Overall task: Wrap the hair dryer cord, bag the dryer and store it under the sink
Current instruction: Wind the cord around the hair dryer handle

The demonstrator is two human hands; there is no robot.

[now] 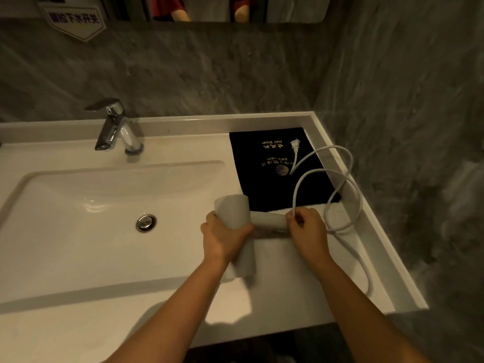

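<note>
Right hand [307, 230] pinching cord [294, 195], left hand [225, 234] covering dryer [233, 210] middle

1. Grey hair dryer [233, 213], centre frame, barrel gripped by the left hand [222, 233], handle pointing right.
2. White cord [295, 195], pinched by the right hand [307, 227], loops loosely to the right; its plug [295, 144] rests on the bag.
3. Black bag [264, 179] with gold lettering lies flat, upper right.

Looped cord [340, 176] and bag [277, 169] crowd the right counter, faucet [115, 128] rear left, basin [104, 205] open
</note>
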